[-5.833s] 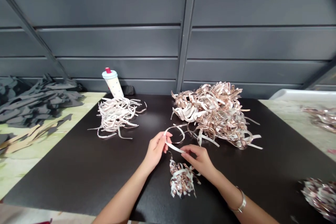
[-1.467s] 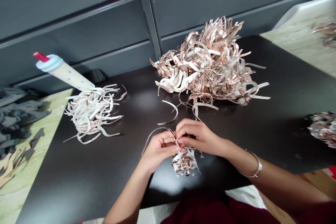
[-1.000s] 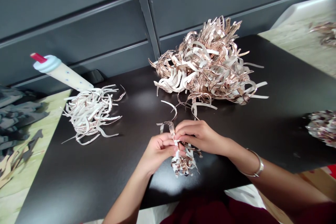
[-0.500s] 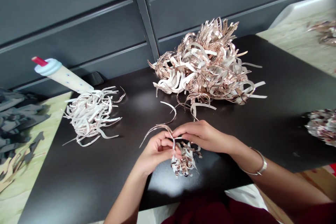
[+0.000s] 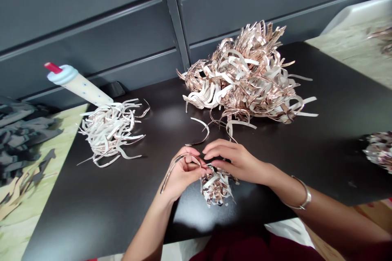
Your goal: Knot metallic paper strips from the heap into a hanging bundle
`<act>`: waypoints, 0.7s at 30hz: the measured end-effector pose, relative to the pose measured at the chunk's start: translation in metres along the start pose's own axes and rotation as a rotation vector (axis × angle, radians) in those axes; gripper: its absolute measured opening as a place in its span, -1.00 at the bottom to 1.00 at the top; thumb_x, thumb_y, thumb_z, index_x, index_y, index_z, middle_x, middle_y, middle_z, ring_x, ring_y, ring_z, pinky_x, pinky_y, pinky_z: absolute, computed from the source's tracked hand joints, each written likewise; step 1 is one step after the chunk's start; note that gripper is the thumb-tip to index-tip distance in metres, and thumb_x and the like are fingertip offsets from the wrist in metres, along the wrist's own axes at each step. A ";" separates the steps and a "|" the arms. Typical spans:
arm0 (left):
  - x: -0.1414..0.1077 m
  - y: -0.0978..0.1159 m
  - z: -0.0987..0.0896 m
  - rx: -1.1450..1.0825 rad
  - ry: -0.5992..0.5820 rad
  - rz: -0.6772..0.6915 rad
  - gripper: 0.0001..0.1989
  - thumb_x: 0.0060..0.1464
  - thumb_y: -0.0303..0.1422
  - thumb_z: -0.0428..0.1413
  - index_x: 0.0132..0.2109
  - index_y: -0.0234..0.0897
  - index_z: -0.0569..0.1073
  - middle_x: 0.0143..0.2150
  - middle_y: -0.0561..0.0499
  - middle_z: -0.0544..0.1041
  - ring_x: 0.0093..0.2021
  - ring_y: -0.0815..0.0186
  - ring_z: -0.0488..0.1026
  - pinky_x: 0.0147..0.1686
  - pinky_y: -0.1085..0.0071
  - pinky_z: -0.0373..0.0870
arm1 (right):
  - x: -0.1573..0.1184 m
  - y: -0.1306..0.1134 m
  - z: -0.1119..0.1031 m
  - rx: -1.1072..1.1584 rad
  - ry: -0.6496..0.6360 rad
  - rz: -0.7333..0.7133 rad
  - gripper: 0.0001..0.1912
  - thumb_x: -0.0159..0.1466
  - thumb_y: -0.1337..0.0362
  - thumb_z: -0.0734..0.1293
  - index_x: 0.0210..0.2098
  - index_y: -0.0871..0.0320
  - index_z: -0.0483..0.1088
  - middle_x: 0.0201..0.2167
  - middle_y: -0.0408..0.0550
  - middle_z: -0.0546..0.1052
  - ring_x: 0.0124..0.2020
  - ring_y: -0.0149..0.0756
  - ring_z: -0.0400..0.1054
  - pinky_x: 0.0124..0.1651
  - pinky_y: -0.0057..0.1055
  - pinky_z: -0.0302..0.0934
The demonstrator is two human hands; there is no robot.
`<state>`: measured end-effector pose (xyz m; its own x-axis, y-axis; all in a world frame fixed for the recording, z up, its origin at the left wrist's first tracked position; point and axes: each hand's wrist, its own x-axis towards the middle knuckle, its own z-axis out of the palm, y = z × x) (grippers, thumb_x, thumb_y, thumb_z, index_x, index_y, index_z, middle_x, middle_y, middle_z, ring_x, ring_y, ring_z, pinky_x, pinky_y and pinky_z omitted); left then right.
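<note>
Surface: black tabletop (image 5: 101, 216), edges running onto a pale mottled board (image 5: 58, 130).
Room: grey ribbed wall panels (image 5: 92, 20) behind, divided by one dark upright (image 5: 174, 20).
Piles: two seen. White strip pile (image 5: 110, 132) at left; larger rose-gold strip pile (image 5: 248, 79) at centre-back.
Bundles: two seen. Small bundle (image 5: 216, 187) directly below the hands; second bundle (image 5: 379, 151) cut off by the right frame edge.
Loose strip: one, curved (image 5: 200, 130), lying between hands and rose-gold pile.
Bottle: one, red-tipped (image 5: 79, 89), tilted, behind the white pile.
Grey cut-outs (image 5: 21, 138): heaped on the board, too many to count.
Left hand (image 5: 183, 171): curled narrow, a thin curved strip (image 5: 171, 175) pinched in it, just above the bundle.
Right hand (image 5: 235, 161): fingers loosely extended at the bundle's top; any grip cannot be told.
Bangle (image 5: 301, 197): one, on right wrist.
</note>
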<state>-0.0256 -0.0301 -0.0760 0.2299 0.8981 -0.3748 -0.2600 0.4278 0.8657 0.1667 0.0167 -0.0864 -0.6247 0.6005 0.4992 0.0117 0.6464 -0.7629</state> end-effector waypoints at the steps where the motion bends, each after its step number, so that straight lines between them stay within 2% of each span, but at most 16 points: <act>1: 0.000 0.000 0.000 -0.011 -0.001 -0.009 -0.52 -0.22 -0.42 0.39 -0.20 -0.28 0.28 -0.43 0.12 0.55 -0.38 0.32 0.59 -0.27 0.44 0.49 | 0.000 0.000 0.000 -0.006 0.006 0.000 -0.86 0.31 0.40 0.27 -0.16 0.20 0.42 -0.18 0.07 0.50 -0.11 -0.31 0.39 -0.03 -0.35 0.33; 7: -0.003 0.003 -0.005 -0.039 -0.083 -0.079 -0.59 -0.19 -0.40 0.38 -0.21 -0.32 0.36 -0.42 0.07 0.54 -0.35 0.25 0.61 -0.27 0.46 0.48 | 0.001 0.004 -0.002 0.058 0.003 0.012 -0.89 0.29 0.45 0.28 -0.24 0.20 0.44 -0.26 0.02 0.53 -0.17 -0.33 0.42 -0.07 -0.40 0.34; 13: -0.004 0.004 -0.011 -0.017 -0.213 -0.043 -0.76 -0.08 -0.43 0.32 -0.26 -0.38 0.44 -0.38 0.01 0.55 -0.36 0.26 0.61 -0.39 0.55 0.45 | -0.001 0.008 -0.013 0.137 0.018 0.135 -0.90 0.26 0.44 0.30 -0.27 0.16 0.44 -0.28 -0.03 0.54 -0.20 -0.34 0.44 -0.12 -0.40 0.33; 18: -0.004 0.003 -0.013 -0.104 -0.347 -0.023 -0.69 -0.03 -0.50 0.28 -0.12 -0.35 0.41 -0.39 0.02 0.58 -0.37 0.27 0.61 -0.39 0.56 0.48 | -0.003 0.013 -0.024 0.267 0.067 0.241 -0.94 0.23 0.39 0.34 -0.30 0.16 0.46 -0.30 -0.03 0.55 -0.21 -0.32 0.45 -0.14 -0.38 0.34; 21: -0.005 0.001 -0.014 -0.150 -0.416 -0.001 -0.64 -0.02 -0.50 0.27 -0.06 -0.33 0.39 -0.38 0.01 0.60 -0.37 0.27 0.61 -0.37 0.50 0.51 | -0.003 0.015 -0.029 0.391 0.120 0.292 -0.97 0.20 0.39 0.38 -0.35 0.15 0.47 -0.33 -0.05 0.56 -0.25 -0.33 0.46 -0.17 -0.40 0.34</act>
<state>-0.0401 -0.0325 -0.0781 0.5804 0.7933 -0.1837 -0.3859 0.4667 0.7958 0.1915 0.0382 -0.0873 -0.5448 0.7945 0.2684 -0.1351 0.2327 -0.9631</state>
